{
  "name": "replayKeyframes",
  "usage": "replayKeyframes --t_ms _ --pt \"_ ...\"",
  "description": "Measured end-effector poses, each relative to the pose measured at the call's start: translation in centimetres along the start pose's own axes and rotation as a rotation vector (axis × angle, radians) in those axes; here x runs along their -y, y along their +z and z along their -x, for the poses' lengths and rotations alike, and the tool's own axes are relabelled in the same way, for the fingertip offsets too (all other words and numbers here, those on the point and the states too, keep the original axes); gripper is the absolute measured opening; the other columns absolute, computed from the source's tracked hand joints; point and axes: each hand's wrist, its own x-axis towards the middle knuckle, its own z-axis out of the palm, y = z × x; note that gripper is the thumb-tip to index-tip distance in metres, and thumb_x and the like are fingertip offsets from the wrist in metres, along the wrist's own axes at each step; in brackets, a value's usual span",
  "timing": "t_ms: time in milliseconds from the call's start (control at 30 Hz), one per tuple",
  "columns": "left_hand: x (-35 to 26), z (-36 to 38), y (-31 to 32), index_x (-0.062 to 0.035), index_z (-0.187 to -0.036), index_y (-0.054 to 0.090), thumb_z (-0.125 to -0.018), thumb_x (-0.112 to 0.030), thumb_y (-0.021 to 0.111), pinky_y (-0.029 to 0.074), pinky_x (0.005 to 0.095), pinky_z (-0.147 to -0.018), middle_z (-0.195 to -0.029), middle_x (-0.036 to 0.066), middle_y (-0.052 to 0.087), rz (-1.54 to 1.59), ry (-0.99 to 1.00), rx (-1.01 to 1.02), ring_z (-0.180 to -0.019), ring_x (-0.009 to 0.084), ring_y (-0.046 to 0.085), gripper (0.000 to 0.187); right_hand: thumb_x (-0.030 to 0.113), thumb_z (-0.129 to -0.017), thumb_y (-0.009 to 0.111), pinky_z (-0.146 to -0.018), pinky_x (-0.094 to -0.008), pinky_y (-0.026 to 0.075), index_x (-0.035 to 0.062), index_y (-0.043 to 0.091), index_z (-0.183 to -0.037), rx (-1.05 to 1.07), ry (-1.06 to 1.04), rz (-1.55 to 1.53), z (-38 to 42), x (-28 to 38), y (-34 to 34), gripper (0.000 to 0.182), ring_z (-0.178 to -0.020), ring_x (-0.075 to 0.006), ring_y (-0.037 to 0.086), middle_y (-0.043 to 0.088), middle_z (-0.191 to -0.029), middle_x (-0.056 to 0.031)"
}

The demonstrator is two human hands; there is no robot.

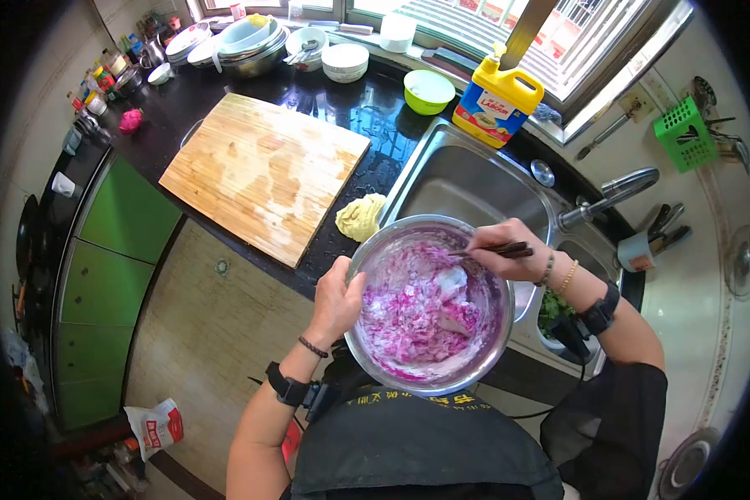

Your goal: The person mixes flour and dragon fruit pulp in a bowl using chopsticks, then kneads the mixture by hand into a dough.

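A metal mixing bowl (502, 333) is held in front of my apron, by the sink's near edge. My left hand (337, 302) grips its left rim, thumb towards the inside. Inside lies a crumbly pink, purple and white mixture (421, 312) with patches of white powder. My right hand (510, 250) is closed around dark chopsticks (521, 249) over the bowl's upper right side. Their tips reach down to the mixture and are hard to make out. A pale yellow lump of dough (360, 218) sits on the counter just beyond the bowl.
A wet wooden cutting board (262, 171) lies on the black counter. The sink (475, 179) and faucet (612, 196) are ahead right, with a yellow detergent jug (498, 98) and green bowl (428, 92) behind. Greens in a container (556, 310) stand by my right forearm.
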Motion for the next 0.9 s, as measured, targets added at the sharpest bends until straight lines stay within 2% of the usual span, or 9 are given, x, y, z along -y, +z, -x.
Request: replayKeyframes --t_ms 67,100,167,333,400,500,767,833,900 --pt "0.1 0.2 0.4 0.0005 -0.079 0.046 -0.08 -0.01 0.058 0.04 0.0378 -0.055 -0.067 0.02 0.052 -0.005 -0.019 -0.011 -0.059 0.0316 0.053 0.016 0.012 -0.079 0.06 -0.058 -0.0288 0.049 0.0025 0.062 -0.083 -0.096 0.224 -0.049 2.3 -1.4 -0.3 0.011 -0.063 -0.0184 0.063 0.064 -0.072 -0.0114" --pt "0.1 0.2 0.5 0.0008 -0.079 0.047 -0.079 -0.011 0.058 0.041 0.0365 -0.055 -0.067 0.02 0.053 -0.013 -0.039 -0.023 -0.058 0.0295 0.053 0.016 0.012 -0.079 0.06 -0.058 -0.0288 0.049 0.0025 0.062 -0.083 -0.1 0.224 -0.049 3.7 -2.1 -0.2 0.011 -0.063 -0.0184 0.063 0.064 -0.072 -0.0114" --pt "0.3 0.3 0.8 0.001 -0.078 0.047 -0.079 -0.01 0.059 0.041 0.0352 -0.055 -0.066 0.018 0.053 0.008 -0.034 -0.039 -0.057 0.0268 0.052 0.016 0.009 -0.081 0.06 -0.063 -0.0253 0.051 -0.0028 0.062 -0.083 -0.188 0.459 -0.518 6.1 -3.2 0.6 0.013 -0.07 -0.0121 0.063 0.066 -0.076 -0.0101" --pt "-0.6 0.3 0.8 0.0015 -0.075 0.049 -0.079 -0.009 0.059 0.04 0.0319 -0.055 -0.063 0.013 0.053 0.056 -0.088 -0.047 -0.057 0.0173 0.05 0.015 0.009 -0.083 0.058 -0.07 -0.0267 0.054 -0.0051 0.061 -0.086 -0.203 0.577 -0.692 9.2 -2.3 2.4 0.014 -0.076 -0.0143 0.063 0.065 -0.083 -0.0109" --pt "-0.7 0.3 0.8 0.0012 -0.076 0.052 -0.08 -0.006 0.058 0.039 0.0262 -0.055 -0.064 0.003 0.051 0.045 -0.091 -0.04 -0.061 0.0076 0.045 0.01 0.01 -0.084 0.058 -0.067 -0.0265 0.054 -0.0036 0.061 -0.087 -0.236 0.591 -0.807 9.4 -1.7 3.7 0.015 -0.072 -0.0129 0.062 0.065 -0.081 -0.0094" --pt "-0.8 0.3 0.9 0.0013 -0.074 0.05 -0.079 -0.008 0.06 0.04 0.0313 -0.055 -0.063 0.011 0.052 0.046 -0.095 -0.067 -0.057 0.0149 0.049 0.014 0.011 -0.084 0.058 -0.064 -0.0261 0.054 -0.0027 0.061 -0.086 -0.264 0.613 -0.795 9.8 -1.7 5.9 0.014 -0.069 -0.0122 0.061 0.064 -0.079 -0.0084" --pt "-0.8 0.3 0.6 0.0017 -0.076 0.049 -0.08 -0.009 0.059 0.041 0.0325 -0.056 -0.065 0.015 0.053 0.016 -0.061 -0.043 -0.058 0.0187 0.051 0.014 0.014 -0.087 0.056 -0.065 -0.0252 0.054 -0.0014 0.059 -0.09 -0.223 0.524 -1.005 6.3 1.3 10.0 0.015 -0.075 -0.0123 0.061 0.063 -0.085 -0.0068" --pt "-0.9 0.4 0.6 0.0018 -0.076 0.05 -0.08 -0.009 0.059 0.041 0.0331 -0.056 -0.066 0.016 0.053 0.008 -0.056 -0.043 -0.058 0.0203 0.052 0.014 0.013 -0.086 0.058 -0.061 -0.0249 0.052 -0.0006 0.059 -0.087 -0.22 0.53 -0.954 4.9 2.0 10.1 0.014 -0.071 -0.0108 0.06 0.062 -0.079 -0.0051" --pt "-1.1 0.3 0.6 0.0018 -0.077 0.049 -0.079 -0.009 0.058 0.042 0.0361 -0.058 -0.069 0.018 0.054 -0.016 -0.036 -0.039 -0.06 0.0278 0.054 0.015 0.011 -0.085 0.057 -0.058 -0.0277 0.05 -0.0009 0.06 -0.083 -0.111 0.354 -0.598 3.3 3.4 8.7 0.012 -0.074 -0.01 0.061 0.064 -0.077 -0.0047"
